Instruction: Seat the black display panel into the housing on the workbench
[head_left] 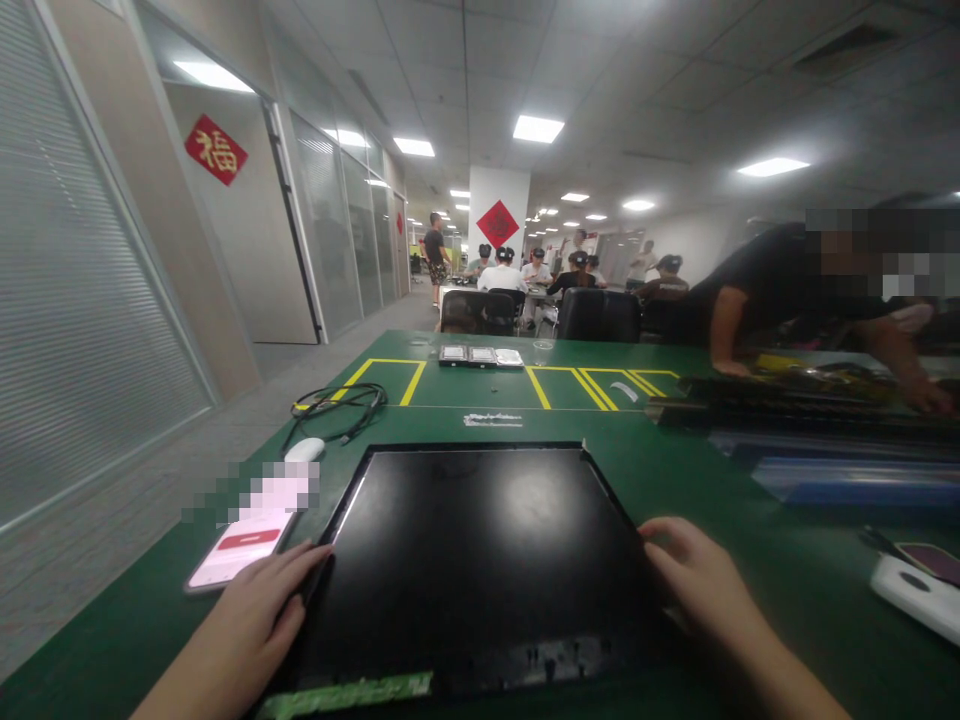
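Note:
A black flat screen panel in a thin dark frame lies before me on the green table. Along its near edge runs a strip of green circuit board. My left hand is at the panel's left side, fingertips on the frame and thumb bent in beside it. On the opposite side my right hand grips the frame's edge, its fingers curled and partly hidden. A phone with a lit pink screen lies just beyond my left hand, close to a white mouse.
A coiled black cable lies at left. Several hard drives sit at the far edge, behind yellow tape lines. At right a co-worker leans over blurred dark parts and bluish strips. A white device lies near right.

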